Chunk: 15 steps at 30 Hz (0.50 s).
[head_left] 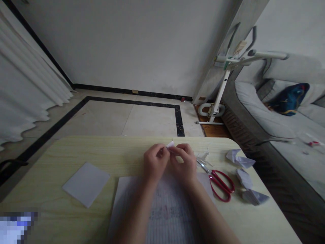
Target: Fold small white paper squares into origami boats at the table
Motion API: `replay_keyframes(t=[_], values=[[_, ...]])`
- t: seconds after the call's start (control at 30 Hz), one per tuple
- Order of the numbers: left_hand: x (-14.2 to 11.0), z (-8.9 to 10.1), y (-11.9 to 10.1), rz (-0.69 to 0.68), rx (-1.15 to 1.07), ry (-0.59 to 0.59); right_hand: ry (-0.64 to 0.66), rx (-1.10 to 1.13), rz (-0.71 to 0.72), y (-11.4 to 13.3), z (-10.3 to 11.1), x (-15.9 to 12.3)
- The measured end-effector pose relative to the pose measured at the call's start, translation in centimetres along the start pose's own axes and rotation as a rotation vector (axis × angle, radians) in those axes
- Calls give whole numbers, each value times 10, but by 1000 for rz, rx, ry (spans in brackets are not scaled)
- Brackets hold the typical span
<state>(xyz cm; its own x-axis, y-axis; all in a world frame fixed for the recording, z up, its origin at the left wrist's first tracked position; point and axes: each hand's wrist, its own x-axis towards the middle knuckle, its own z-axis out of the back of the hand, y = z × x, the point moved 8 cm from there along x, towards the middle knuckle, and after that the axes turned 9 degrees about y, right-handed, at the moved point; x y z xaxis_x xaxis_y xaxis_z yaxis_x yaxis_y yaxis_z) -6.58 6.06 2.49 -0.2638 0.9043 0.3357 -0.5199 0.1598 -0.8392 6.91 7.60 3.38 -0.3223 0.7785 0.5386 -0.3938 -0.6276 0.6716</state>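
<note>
Near the table's far edge, my left hand (155, 161) and my right hand (185, 162) meet with fingertips pinched on a small folded piece of white paper (170, 144). Most of that paper is hidden behind my fingers. Under my forearms lies a lined sheet of paper (165, 217) with faint writing. Just right of my right hand are red-handled scissors (220, 184), their blades pointing toward thin paper scraps (203, 156). A square of white paper (86, 184) rests flat on the left.
Folded paper pieces (240, 158) lie along the right side of the wooden table (50, 203). Beyond the table stand a white exercise machine (220, 88) and a grey sofa (284, 125). A white curtain (25, 78) hangs at left. The lower left corner is pixelated.
</note>
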Motion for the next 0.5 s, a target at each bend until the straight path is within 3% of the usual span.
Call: replay_keyframes(t=[0.13, 0.5], values=[[0, 2, 10, 102, -125, -17, 36, -35, 39, 4, -5, 0], [2, -17, 7, 189, -588, 140, -40, -56, -23, -2, 2, 1]])
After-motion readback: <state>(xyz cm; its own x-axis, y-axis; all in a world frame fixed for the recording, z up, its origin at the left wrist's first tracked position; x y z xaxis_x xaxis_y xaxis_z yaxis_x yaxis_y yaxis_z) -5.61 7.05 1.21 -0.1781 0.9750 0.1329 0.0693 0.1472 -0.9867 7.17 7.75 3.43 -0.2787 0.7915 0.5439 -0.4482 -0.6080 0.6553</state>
